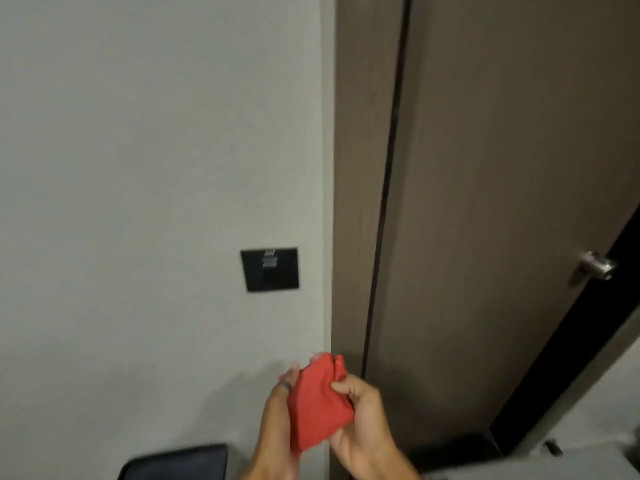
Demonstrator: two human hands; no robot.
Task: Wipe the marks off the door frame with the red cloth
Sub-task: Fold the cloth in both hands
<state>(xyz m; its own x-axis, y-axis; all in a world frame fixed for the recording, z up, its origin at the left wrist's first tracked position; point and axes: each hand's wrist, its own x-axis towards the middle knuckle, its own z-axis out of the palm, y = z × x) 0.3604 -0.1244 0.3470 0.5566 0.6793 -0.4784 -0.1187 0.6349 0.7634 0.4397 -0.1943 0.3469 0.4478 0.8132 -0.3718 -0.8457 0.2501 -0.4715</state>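
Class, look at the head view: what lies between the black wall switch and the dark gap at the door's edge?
Bare grey wall, then the brown door frame. Nothing else sits between the switch and the gap.

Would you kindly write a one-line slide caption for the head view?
Both hands, left hand and right hand, bunch the red cloth before the brown door frame.

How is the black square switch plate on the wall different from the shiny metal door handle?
The black square switch plate is dark and flat against the grey wall; the shiny metal door handle is silvery, rounded and sticks out from the brown door. The plate sits left of the frame, the handle far right. Both sit at similar height.
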